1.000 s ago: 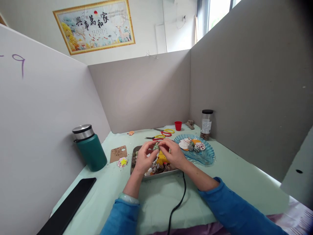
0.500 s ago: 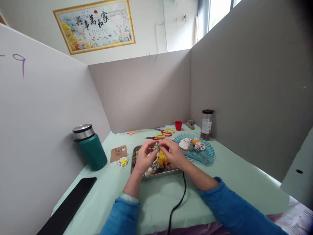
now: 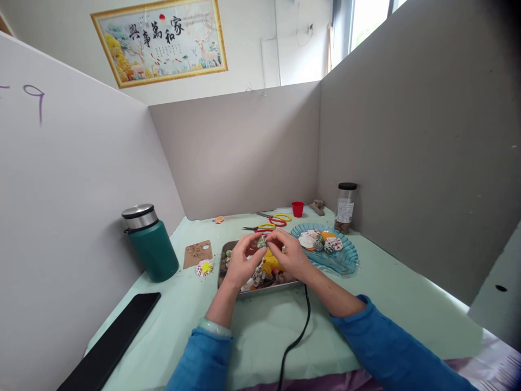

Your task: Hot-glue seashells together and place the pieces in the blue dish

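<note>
Between my left hand [image 3: 243,263] and my right hand [image 3: 290,255] is a small greenish shell-like piece [image 3: 261,242], pinched by the fingertips of both. The hands are above a metal tray [image 3: 260,292] filled with shells and small pieces. Inside the tray, a yellow object [image 3: 269,263] shows between my wrists. To the right, a blue scalloped plate [image 3: 345,260] holds white, orange and speckled pieces. Left of the tray lie a brown card [image 3: 197,253] with crumbs on it and a speckled disc with a yellow star [image 3: 204,267].
Two pairs of scissors [image 3: 271,223] lie behind the tray, near a red cup [image 3: 297,209]. A jar [image 3: 345,209] stands at the back right, a green bottle [image 3: 152,247] at the left. A black cable [image 3: 299,339] runs toward the front edge. Partitions enclose three sides.
The camera view has shifted slightly. Both hands keep their places over the tray, and the greenish piece between the fingertips appears slightly turned.
</note>
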`<state>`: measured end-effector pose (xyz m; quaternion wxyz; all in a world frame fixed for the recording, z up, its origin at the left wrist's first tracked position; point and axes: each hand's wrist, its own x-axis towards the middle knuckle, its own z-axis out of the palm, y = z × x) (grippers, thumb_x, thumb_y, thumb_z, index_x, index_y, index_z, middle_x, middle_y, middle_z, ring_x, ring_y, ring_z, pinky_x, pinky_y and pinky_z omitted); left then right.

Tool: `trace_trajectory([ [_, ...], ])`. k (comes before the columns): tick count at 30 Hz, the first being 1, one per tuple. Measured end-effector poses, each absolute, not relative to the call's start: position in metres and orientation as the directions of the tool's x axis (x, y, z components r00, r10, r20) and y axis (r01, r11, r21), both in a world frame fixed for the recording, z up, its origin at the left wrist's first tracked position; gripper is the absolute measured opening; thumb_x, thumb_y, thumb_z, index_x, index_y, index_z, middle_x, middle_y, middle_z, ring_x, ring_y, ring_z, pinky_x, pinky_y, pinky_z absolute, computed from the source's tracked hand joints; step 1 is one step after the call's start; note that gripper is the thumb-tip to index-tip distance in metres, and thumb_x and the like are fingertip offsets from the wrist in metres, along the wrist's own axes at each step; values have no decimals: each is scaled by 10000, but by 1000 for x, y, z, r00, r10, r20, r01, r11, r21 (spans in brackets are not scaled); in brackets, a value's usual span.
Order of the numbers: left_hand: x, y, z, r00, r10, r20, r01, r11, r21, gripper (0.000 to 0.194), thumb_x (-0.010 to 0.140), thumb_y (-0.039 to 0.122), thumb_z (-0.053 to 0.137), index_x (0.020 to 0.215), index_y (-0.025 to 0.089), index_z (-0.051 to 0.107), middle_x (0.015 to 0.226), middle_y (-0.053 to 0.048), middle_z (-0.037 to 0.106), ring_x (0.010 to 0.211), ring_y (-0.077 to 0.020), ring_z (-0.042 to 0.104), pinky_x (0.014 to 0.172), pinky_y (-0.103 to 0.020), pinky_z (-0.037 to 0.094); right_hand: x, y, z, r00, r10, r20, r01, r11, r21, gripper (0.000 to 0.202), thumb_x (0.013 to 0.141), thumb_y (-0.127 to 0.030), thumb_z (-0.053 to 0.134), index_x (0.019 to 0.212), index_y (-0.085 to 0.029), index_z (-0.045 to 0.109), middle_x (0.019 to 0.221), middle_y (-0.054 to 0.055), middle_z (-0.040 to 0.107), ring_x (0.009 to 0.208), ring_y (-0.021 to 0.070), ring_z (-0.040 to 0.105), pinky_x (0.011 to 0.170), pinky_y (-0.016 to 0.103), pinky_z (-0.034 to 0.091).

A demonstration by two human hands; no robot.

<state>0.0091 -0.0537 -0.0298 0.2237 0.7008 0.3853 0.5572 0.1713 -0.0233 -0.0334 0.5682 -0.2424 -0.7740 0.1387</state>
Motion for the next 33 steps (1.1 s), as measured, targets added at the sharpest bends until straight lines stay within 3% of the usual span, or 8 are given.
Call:
trace_trajectory([
  [7, 11, -54, -29, 56, 803, 593, 271, -584, 765, 329, 774, 266, 655, 1092, 186, 639, 1082, -83, 625, 796, -140, 574, 723, -268, 506, 172, -23, -35, -245, 524, 816, 218, 850, -480, 90, 863, -139, 501, 859, -197, 570, 820, 33, 589, 687, 148, 535, 627, 273, 429],
  [12, 11, -53, -30, 50, 796, 604, 220, -598, 771, 320, 763, 228, 651, 1080, 185, 643, 1104, -89, 631, 896, -164, 593, 793, -284, 510, 173, -24, -35, -272, 499, 823, 234, 864, -447, 114, 865, -127, 492, 888, -203, 574, 888, 50, 597, 709, 152, 544, 652, 283, 441],
  [19, 13, -54, -30, 17, 865, 502, 71, -501, 862, 371, 756, 334, 685, 1084, 171, 628, 1091, -96, 648, 906, -185, 620, 799, -308, 514, 172, -28, -32, -269, 495, 826, 268, 862, -430, 97, 893, -169, 495, 862, -201, 581, 828, 42, 600, 707, 156, 540, 660, 285, 432],
  [25, 13, -55, -25, -16, 912, 410, -20, -410, 912, 433, 791, 447, 633, 1084, 131, 599, 697, -16, 635, 660, -140, 605, 708, -286, 506, 173, -30, -31, -207, 518, 830, 270, 845, -461, 100, 904, -203, 497, 895, -198, 596, 869, 51, 609, 710, 159, 537, 659, 286, 438],
  [33, 12, -55, -24, 17, 942, 336, -85, -333, 939, 422, 791, 527, 592, 988, 155, 561, 559, 29, 590, 537, -133, 577, 602, -266, 481, 174, -29, -30, -204, 482, 852, 245, 868, -432, 118, 910, -198, 499, 930, -220, 613, 926, 73, 616, 814, 191, 573, 725, 327, 479],
])
